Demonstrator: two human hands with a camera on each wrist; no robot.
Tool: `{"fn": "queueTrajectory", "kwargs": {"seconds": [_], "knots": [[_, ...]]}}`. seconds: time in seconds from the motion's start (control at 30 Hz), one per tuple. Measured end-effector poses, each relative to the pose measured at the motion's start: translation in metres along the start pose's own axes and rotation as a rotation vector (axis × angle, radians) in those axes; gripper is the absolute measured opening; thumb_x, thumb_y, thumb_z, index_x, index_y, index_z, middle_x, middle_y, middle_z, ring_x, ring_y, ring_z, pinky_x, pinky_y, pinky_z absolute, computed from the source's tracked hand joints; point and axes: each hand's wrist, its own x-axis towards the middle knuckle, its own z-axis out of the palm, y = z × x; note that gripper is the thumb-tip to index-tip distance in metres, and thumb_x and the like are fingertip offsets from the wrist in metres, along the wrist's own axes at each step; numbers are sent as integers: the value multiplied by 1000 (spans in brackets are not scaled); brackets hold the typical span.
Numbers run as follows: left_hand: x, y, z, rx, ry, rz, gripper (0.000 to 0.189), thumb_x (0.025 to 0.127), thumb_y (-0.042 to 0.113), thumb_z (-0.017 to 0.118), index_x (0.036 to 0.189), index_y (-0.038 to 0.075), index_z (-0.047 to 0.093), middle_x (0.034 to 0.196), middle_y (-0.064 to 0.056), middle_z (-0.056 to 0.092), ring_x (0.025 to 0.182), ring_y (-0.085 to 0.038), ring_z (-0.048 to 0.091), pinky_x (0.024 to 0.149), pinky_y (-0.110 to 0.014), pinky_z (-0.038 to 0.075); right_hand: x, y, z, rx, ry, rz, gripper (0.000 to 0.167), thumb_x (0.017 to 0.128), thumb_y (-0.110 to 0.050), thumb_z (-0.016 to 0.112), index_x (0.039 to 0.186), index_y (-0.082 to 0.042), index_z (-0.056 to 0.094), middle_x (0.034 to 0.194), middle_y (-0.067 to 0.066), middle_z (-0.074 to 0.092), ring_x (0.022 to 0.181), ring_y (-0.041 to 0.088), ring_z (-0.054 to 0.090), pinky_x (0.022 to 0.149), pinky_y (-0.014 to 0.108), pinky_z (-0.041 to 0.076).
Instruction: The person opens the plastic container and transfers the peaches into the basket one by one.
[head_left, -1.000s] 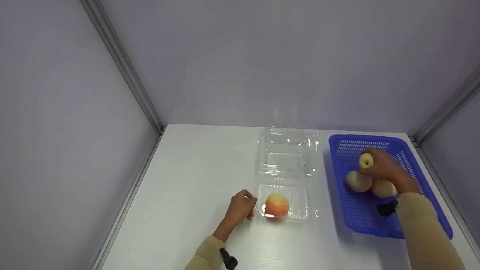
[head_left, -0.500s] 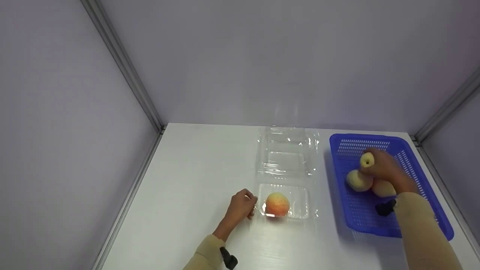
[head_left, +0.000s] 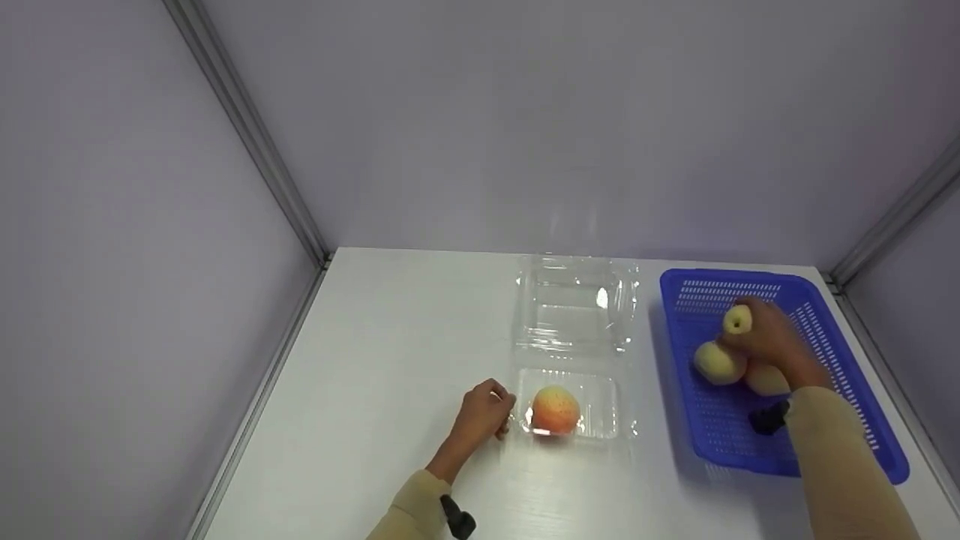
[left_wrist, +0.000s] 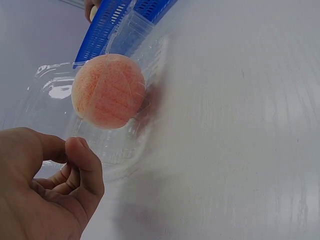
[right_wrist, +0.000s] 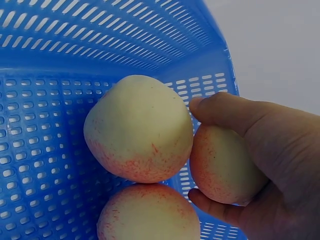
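A clear plastic clamshell box [head_left: 598, 405] lies opened out on the white table, its lid [head_left: 570, 319] folded back toward the wall. One peach [head_left: 556, 410], yellow and orange-red, sits in the left part of its base. At the base's left edge my left hand [head_left: 481, 411] pinches the rim between thumb and forefinger. Inside the blue basket [head_left: 686, 420], my right hand [right_wrist: 285, 155] grips a pale peach [right_wrist: 222, 165] with thumb and fingers around it. Two more peaches rest in there: one peach [right_wrist: 142, 130] beside the thumb, and another peach [right_wrist: 150, 215] touching it.
The basket stands at the table's right side, with slotted walls and floor. Grey walls [head_left: 480, 127] enclose the table [head_left: 375, 352] at the back and both sides, joined by metal corner posts.
My right hand has shifted very slightly to the right with the peach in its grip. The left hand holds the same place at the box's rim.
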Motion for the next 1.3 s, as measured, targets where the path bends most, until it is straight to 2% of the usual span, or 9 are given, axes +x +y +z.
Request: {"fn": "queueTrajectory", "kwargs": {"seconds": [0.5,0.77,0.9,1.0,1.17,1.3], "knots": [[0,2,1,-5,2,-6,13,103,16,63,96,5,60,61,2,57,50,-8,55,47,-20,50,3,7,6,1,14,57,92,97,-36,75,156,16,27,145,48,36,129,62,42,105,78,40],[1,4,3,-5,-1,-20,13,103,17,63,96,6,59,61,3,57,50,-8,55,48,-22,52,1,9,3,46,-36,150,101,100,-46,71,162,13,16,152,49,26,136,63,35,110,80,36],[2,4,3,-5,7,-15,13,102,16,64,95,6,60,61,2,57,50,-8,55,47,-23,52,3,10,2,58,-51,171,102,103,-49,65,162,14,12,155,51,20,140,66,31,113,81,32],[2,3,3,-15,6,-5,12,101,15,64,95,6,60,61,0,59,49,-9,55,47,-22,52,3,10,3,60,-56,178,99,105,-47,63,161,16,11,154,50,22,139,65,32,114,80,31],[1,2,3,-35,-10,15,12,103,14,63,96,4,60,63,-8,64,49,-9,56,47,-21,52,0,10,6,53,-37,170,94,104,-42,64,158,19,15,147,48,29,130,61,39,109,76,37],[1,2,4,-29,-8,10,12,103,15,63,97,5,60,63,-2,61,50,-8,55,47,-21,51,-1,11,6,58,-35,175,94,104,-43,65,158,17,17,146,47,31,129,61,41,108,76,39]]}}
